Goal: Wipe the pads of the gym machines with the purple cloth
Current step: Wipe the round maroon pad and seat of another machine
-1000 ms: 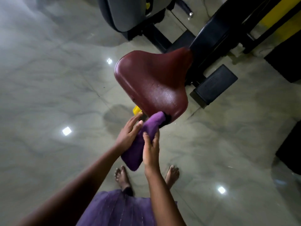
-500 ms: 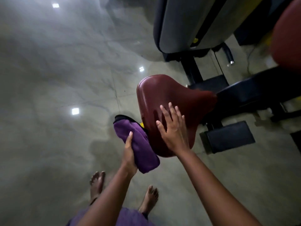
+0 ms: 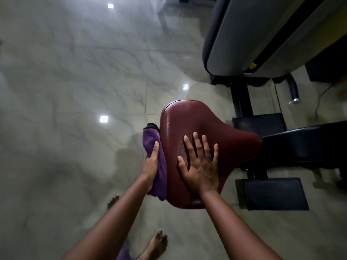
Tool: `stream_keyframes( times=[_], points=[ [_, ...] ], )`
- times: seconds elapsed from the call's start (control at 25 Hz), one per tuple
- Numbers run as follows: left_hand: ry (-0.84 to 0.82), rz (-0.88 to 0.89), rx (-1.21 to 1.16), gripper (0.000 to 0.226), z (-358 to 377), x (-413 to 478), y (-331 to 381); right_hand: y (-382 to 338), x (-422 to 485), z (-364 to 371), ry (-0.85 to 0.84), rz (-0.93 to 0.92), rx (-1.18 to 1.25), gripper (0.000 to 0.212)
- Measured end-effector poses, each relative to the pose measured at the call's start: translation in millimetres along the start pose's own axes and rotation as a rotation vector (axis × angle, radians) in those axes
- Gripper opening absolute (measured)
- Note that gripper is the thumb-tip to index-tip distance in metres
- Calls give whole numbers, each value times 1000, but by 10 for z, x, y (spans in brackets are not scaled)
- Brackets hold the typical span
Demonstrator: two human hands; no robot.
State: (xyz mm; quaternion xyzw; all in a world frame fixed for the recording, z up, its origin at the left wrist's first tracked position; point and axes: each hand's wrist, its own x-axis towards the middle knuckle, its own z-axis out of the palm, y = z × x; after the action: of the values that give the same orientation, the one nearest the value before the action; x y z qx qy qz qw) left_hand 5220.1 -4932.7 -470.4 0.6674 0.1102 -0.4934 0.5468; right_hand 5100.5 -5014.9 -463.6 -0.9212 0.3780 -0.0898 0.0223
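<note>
A dark red seat pad (image 3: 195,124) of a gym machine fills the middle of the view. My right hand (image 3: 200,164) lies flat on its top with the fingers spread. My left hand (image 3: 151,164) grips the folded purple cloth (image 3: 159,166) and holds it against the pad's left side edge. The thumb lies along the cloth; the other fingers are hidden behind it.
The seat sits on a black frame (image 3: 304,145) with black foot plates (image 3: 274,194) at the right. A large grey machine housing (image 3: 262,34) stands at the upper right. Glossy marble floor (image 3: 75,91) stretches to the left. My bare feet (image 3: 155,244) stand below the seat.
My right hand let go of the cloth and came to rest flat on the seat pad. My left hand carried the cloth from the pad's near tip to its left edge.
</note>
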Motion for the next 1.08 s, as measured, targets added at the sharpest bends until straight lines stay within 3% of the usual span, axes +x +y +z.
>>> stream_keyframes(
  times=[0.2, 0.4, 0.48, 0.64, 0.76, 0.88, 1.08],
  points=[
    [-32, 81, 105, 66, 183, 453, 685, 11, 6, 13, -20, 17, -18, 62],
    [-87, -10, 286, 78, 67, 212, 574, -15, -24, -23, -32, 50, 49, 60],
    [-87, -37, 345, 75, 75, 260, 669, -52, 71, -9, 26, 233, 92, 55],
    [-171, -79, 430, 74, 212, 635, 1161, -56, 416, 29, 158, 881, 10, 60],
    [-293, 13, 709, 102, 291, 1017, 1474, -73, 601, 91, 150, 982, -80, 56],
    [-463, 167, 958, 66, 561, 1181, 1768, -124, 629, 108, 127, 994, -117, 55],
    [-578, 288, 1512, 68, 1155, 1341, 1933, -143, 657, 63, 110, 1013, -116, 54]
  ],
)
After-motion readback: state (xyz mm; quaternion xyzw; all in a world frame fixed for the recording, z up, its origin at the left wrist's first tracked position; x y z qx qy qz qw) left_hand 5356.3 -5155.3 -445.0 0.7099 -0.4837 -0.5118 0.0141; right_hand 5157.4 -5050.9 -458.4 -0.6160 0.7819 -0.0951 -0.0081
